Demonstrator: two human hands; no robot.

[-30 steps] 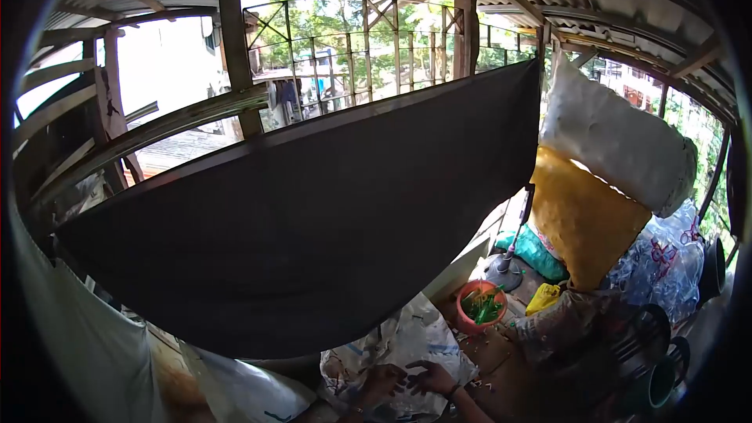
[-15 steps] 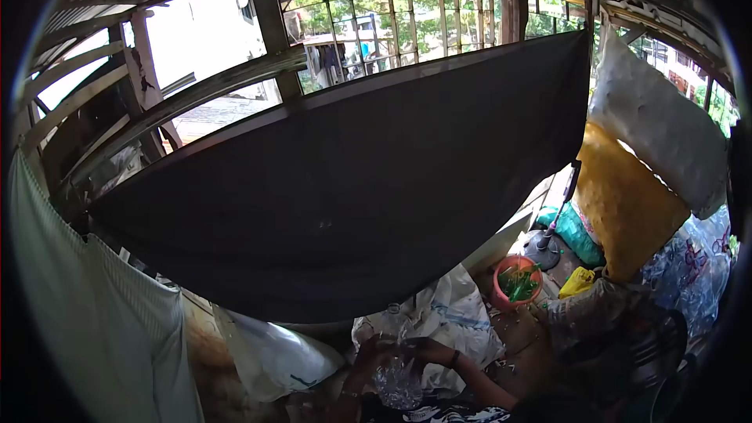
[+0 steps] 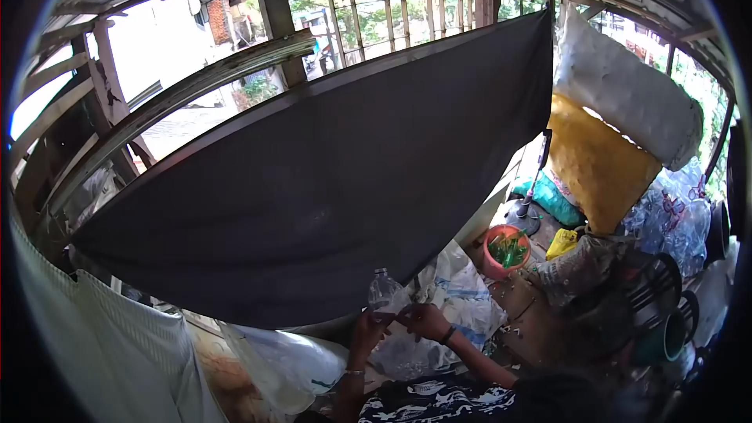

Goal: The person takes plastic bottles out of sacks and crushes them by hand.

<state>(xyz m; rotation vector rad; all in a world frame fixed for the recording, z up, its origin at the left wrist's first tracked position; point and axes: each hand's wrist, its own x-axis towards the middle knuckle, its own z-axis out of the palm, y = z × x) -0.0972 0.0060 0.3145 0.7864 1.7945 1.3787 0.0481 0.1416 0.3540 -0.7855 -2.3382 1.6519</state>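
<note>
A clear plastic bottle (image 3: 383,289) stands neck up between my hands, in front of the dark cloth. My left hand (image 3: 371,330) is closed on its left side, below the shoulder. On the other side, my right hand (image 3: 426,321) pinches the bottle with bent fingers; the exact grip is small and partly hidden. More clear plastic (image 3: 398,357) shows below the hands, and I cannot tell whether it belongs to the same bottle. Behind my right hand lies a white woven sack (image 3: 466,286).
A dark cloth (image 3: 313,196) hangs across the front. To the right are a red bucket (image 3: 490,265) with green pieces, a yellow container (image 3: 562,244), a stuffed yellow sack (image 3: 599,164), a white sack (image 3: 627,86), bagged clear plastic (image 3: 670,215) and a dark chair (image 3: 654,286).
My view has turned, shifting the surroundings left and mostly upward. Both hands and the bottle appear higher, with more of the bottle's top showing against the dark cloth.
</note>
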